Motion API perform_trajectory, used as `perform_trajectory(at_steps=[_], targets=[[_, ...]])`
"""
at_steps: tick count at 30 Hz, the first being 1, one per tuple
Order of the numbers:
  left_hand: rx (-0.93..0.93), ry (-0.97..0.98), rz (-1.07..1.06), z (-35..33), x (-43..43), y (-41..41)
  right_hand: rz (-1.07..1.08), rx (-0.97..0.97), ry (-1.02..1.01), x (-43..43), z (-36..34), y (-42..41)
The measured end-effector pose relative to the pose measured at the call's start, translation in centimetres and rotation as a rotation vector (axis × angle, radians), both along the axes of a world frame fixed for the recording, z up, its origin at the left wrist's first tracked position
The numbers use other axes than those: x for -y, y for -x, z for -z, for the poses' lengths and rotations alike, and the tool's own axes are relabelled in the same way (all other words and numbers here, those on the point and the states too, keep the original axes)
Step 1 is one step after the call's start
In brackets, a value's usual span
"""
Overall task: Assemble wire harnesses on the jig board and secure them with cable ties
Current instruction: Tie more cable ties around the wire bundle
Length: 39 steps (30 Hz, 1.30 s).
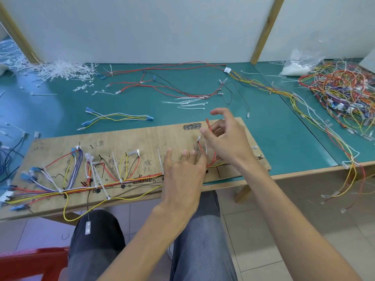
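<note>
Limp red wire being pinched near its tip by right hand; left hand fingers being pressed flat on jig board.

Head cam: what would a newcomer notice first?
The wooden board at the near edge of the table, strung with coloured wires on its left half, with both hands at its right end: the right hand pinches a red wire, the left hand rests on the board beside it. Next, the tangled wire pile at far right and the heap of white cable ties at back left.
</note>
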<state>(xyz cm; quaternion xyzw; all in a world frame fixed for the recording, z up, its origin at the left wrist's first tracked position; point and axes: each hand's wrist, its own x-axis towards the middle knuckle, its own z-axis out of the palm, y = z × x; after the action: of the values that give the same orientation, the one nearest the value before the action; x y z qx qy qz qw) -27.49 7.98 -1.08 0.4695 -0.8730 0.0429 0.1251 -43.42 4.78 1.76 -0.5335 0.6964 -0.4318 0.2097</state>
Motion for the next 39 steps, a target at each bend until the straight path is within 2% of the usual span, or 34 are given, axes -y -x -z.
perform_trajectory(at_steps=[3, 5, 9, 17, 24, 26, 27, 30, 32, 33, 34, 36, 37, 39], targets=[[0.003, 0.005, 0.003, 0.1, -0.1, -0.1, -0.059, -0.399, -0.295, 1.8, -0.6, -0.8], [0.002, 0.01, 0.001, 0.0, -0.1, -0.1, -0.051, -0.588, -0.423, 2.9, -0.9, -1.5], [0.004, -0.002, -0.014, 0.0, 0.0, 0.0, -0.001, -0.668, -0.54, 4.0, -2.2, -2.5], [0.003, -0.008, -0.018, -0.5, -0.3, -0.1, -0.004, -0.796, -0.478, 4.1, -2.3, -5.4], [0.0, -0.015, -0.008, -0.4, -0.2, -0.1, 0.045, -0.954, -0.267, 3.1, -2.4, -5.0], [-0.005, -0.015, -0.011, -0.1, -0.4, 0.0, 0.035, -0.92, -0.186, 2.8, -3.1, -4.9], [-0.003, -0.009, -0.011, 0.0, -0.5, 0.0, 0.012, -0.844, -0.139, 2.5, -3.3, -4.6], [-0.039, 0.065, 0.004, -0.6, -0.5, -0.3, -0.015, -0.505, 0.02, 0.5, -3.0, -3.1], [-0.069, 0.108, -0.009, -1.1, -0.4, -0.5, -0.072, -0.288, 0.062, -1.2, -2.3, -1.8], [-0.076, 0.115, -0.012, -1.3, -0.3, -0.6, -0.105, -0.237, 0.055, -2.1, -1.9, -1.1], [-0.094, 0.105, -0.01, -1.4, -0.2, -0.7, -0.117, -0.258, 0.041, -3.1, -1.4, -0.5], [-0.155, 0.038, -0.025, -1.5, 0.3, -0.8, -0.059, -0.449, 0.053, -5.0, -0.2, 0.4], [-0.199, 0.03, -0.024, -1.7, 0.5, -1.0, 0.004, -0.533, 0.113, -6.1, 0.3, 0.5], [-0.298, 0.044, -0.005, -2.5, 1.0, -1.5, 0.132, -0.542, 0.308, -8.0, 1.5, -0.3]])
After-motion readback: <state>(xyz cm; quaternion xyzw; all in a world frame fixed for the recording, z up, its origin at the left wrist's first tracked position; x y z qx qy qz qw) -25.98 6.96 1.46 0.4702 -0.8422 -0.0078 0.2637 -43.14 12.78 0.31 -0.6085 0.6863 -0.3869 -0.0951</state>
